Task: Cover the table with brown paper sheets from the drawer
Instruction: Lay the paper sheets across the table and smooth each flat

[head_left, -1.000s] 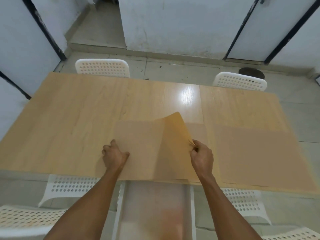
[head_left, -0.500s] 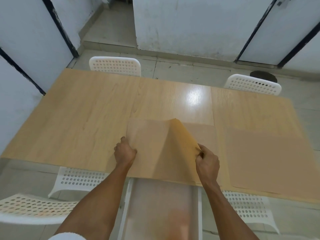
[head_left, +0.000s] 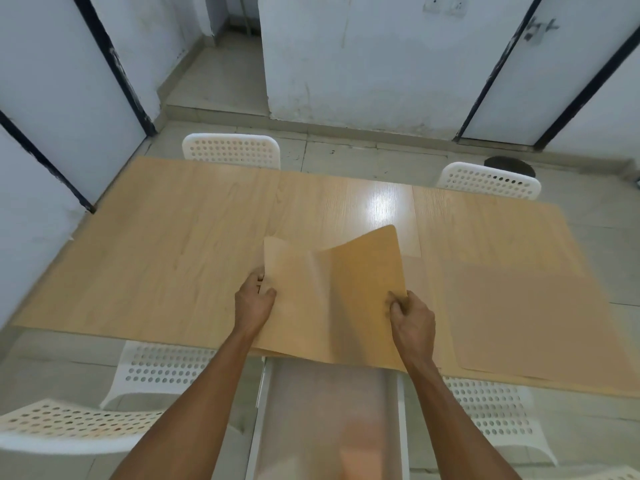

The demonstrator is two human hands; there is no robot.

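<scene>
A brown paper sheet (head_left: 332, 299) is lifted off the wooden table (head_left: 180, 244) at its near middle, its right half curled up. My left hand (head_left: 254, 299) pinches the sheet's left edge. My right hand (head_left: 412, 315) grips its right edge. Under it more brown paper (head_left: 420, 275) lies flat. Another flat brown sheet (head_left: 530, 317) covers the table's near right part. Below the table edge, between my arms, stands the open white drawer (head_left: 329, 420).
White perforated chairs stand around: two at the far side (head_left: 232, 150) (head_left: 488, 180), two under the near edge (head_left: 162, 368) (head_left: 491, 410), one at the lower left (head_left: 62, 427). The table's left half and far side are bare wood. Tiled floor and white walls lie beyond.
My left hand went from pressing flat on the paper to pinching its left edge. The sheet's right side has risen higher and the whole sheet has come up off the table.
</scene>
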